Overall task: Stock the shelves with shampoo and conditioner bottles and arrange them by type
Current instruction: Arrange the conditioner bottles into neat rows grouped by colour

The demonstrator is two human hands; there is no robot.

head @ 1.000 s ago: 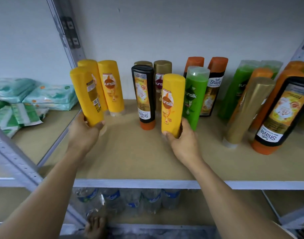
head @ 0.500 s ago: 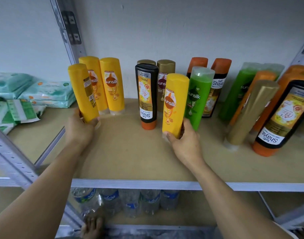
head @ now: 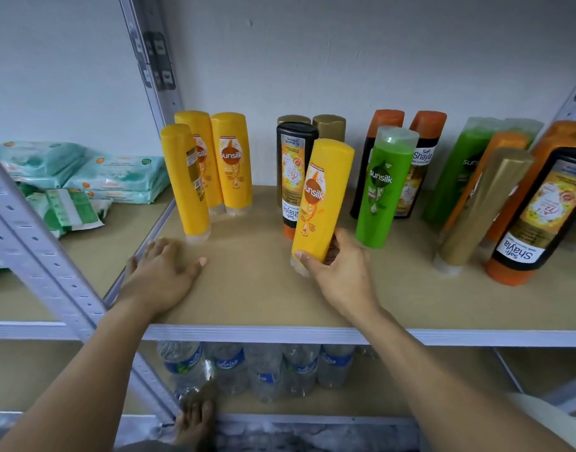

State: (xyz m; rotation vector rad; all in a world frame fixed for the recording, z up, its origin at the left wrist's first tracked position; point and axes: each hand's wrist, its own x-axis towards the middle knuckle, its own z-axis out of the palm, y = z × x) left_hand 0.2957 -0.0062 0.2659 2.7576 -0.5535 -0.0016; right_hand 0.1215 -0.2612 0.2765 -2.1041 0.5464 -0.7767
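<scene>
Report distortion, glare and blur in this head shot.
Head view: wide-angle distortion splays the edges, the gold bottle at right leaning outward; lighting soft and even, only a mild sheen on that bottle; the yellow bottle in the right hand is sharp, label readable; water bottles below are dim.

1. The left hand (head: pixel 162 272) lies flat on the shelf (head: pixel 257 298), fingers straight, just beside a standing yellow bottle (head: pixel 185 181).
2. The right hand (head: pixel 340 272) grips the lower end of a tilted yellow Sunsilk bottle (head: pixel 322 197).
3. Two rear yellow bottles (head: pixel 231 164) stand upright behind.
</scene>
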